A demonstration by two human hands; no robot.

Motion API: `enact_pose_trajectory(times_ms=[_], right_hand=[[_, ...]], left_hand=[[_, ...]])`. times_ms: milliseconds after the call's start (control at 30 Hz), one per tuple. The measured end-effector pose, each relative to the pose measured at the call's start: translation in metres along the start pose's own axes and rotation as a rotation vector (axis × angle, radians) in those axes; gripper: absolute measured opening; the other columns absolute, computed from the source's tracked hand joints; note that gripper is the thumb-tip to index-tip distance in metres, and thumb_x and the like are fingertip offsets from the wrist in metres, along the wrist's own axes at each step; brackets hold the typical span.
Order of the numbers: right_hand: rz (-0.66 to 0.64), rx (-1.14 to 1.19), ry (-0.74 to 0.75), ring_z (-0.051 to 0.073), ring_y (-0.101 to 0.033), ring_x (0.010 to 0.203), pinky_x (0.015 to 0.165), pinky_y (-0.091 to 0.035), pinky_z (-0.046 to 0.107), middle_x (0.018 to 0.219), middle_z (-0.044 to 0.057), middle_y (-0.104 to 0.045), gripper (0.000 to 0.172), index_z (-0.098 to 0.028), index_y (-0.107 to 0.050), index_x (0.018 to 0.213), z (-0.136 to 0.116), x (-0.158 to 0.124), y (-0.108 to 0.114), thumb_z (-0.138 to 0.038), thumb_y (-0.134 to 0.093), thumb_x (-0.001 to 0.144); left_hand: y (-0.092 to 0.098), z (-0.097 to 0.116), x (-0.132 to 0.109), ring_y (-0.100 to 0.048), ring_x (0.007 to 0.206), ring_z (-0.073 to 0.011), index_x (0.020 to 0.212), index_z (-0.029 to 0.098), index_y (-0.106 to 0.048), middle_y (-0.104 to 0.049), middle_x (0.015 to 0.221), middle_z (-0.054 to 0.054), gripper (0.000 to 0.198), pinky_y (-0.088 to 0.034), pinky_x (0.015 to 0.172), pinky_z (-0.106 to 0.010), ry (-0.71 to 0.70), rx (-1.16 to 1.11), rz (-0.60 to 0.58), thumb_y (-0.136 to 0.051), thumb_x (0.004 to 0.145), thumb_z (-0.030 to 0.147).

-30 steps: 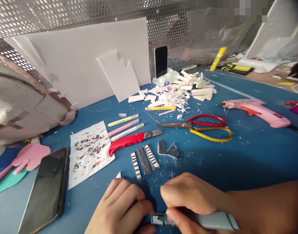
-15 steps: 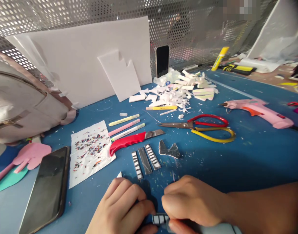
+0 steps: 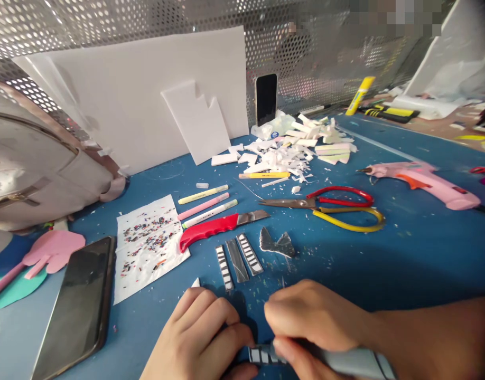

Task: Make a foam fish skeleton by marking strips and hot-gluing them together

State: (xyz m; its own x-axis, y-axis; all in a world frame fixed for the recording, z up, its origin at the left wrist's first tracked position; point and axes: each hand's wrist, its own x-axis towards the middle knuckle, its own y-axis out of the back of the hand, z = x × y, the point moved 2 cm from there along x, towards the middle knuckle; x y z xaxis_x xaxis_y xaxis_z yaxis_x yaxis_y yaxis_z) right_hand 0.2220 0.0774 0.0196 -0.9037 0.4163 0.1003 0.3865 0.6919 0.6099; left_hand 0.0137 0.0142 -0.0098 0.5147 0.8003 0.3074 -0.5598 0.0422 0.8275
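At the bottom edge my right hand (image 3: 314, 327) is closed round a grey marker (image 3: 345, 361), its tip resting on a small black-and-white striped strip (image 3: 260, 354). My left hand (image 3: 198, 338) is closed beside it, fingers pressing on the strip's left end; most of the strip is hidden under my fingers. Just beyond my hands lie three similar striped strips (image 3: 236, 258) and a dark bow-shaped cutout (image 3: 276, 244).
A red-handled knife (image 3: 218, 226), three pastel pens (image 3: 206, 203), scissors (image 3: 325, 206), a pink glue gun (image 3: 420, 179) and white foam scraps (image 3: 286, 150) lie on the blue table. A phone (image 3: 78, 303) and a paper with confetti (image 3: 147, 243) lie left; foam boards (image 3: 139, 95) lean behind.
My right hand shifted the marker slightly over the striped strip; my left hand stayed holding it. Nothing else on the table moved.
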Motion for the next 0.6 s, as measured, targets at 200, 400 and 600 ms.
enact_pose_trajectory(times_ms=[200,400,600], right_hand=[[-0.007,0.015,0.002,0.014,-0.036,0.059,0.058,-0.032,0.029,0.068,-0.003,-0.040,0.021,-0.026,-0.021,0.080,-0.0003,0.0015,0.0016,-0.024,-0.036,0.096],[0.019,-0.025,0.024,0.014,-0.039,0.059,0.058,-0.033,0.029,0.067,-0.003,-0.041,0.021,-0.026,-0.022,0.080,-0.0008,0.0014,0.0014,-0.023,-0.036,0.096],[0.101,0.061,0.017,0.014,-0.047,0.060,0.056,-0.033,0.029,0.067,-0.001,-0.052,0.022,-0.025,-0.029,0.079,0.0050,-0.0023,0.0059,-0.024,-0.034,0.101]], left_hand=[[-0.0042,-0.0029,-0.0012,-0.047,0.077,-0.0164,0.095,0.021,-0.065,-0.059,0.085,0.000,0.032,-0.037,0.079,-0.032,-0.060,-0.006,0.086,-0.046,0.105,0.045],[-0.0020,-0.0013,0.0007,-0.047,0.077,-0.0165,0.093,0.021,-0.065,-0.059,0.084,-0.001,0.032,-0.038,0.078,-0.032,-0.057,0.002,0.092,-0.048,0.104,0.046],[0.0050,0.0042,0.0041,-0.049,0.080,-0.0171,0.096,0.021,-0.064,-0.060,0.088,-0.001,0.029,-0.039,0.082,-0.032,-0.013,0.019,0.018,-0.049,0.103,0.045]])
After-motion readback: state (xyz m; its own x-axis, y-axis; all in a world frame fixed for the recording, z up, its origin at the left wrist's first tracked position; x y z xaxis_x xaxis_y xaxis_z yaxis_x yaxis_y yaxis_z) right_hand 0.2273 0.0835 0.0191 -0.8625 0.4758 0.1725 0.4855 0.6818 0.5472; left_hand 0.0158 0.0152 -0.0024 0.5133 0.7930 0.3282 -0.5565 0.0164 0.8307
